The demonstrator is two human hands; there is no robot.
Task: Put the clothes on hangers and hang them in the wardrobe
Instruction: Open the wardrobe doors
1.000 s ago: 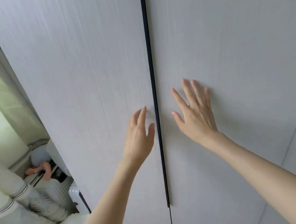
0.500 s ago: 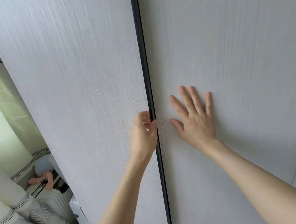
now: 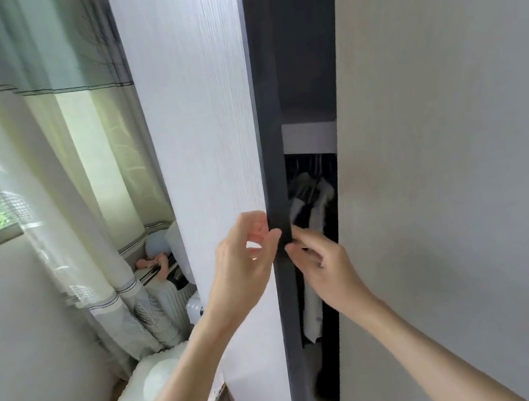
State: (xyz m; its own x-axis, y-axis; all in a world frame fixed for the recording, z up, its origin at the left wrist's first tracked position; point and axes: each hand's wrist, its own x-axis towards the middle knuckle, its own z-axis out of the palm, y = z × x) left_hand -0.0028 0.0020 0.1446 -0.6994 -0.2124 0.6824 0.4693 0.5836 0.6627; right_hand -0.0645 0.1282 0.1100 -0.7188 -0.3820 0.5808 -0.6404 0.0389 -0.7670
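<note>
Left hand: the left hand (image 3: 245, 265) has its fingers curled round the dark edge strip of the tall pale-grey wood-grain left wardrobe door (image 3: 208, 140), at about 6 o'clock in view.
Right hand: the right hand (image 3: 324, 260) sits just beside it at 5 o'clock, fingertips hooked at the same dark edge, reaching into the gap; a firm grip I cannot confirm.
Door handling: I judge the panel stiff, tall and fairly heavy, smooth-faced; the edge strip at hand height is the sensible hold.
Right door: the matching pale-grey right wardrobe door (image 3: 459, 169) stands shut at 3 o'clock.
Clothes: light and dark garments already hanging inside (image 3: 313, 213) show through the gap at 12 o'clock; soft, light, best taken at the shoulders.
Clothes to hang: none in view.
</note>
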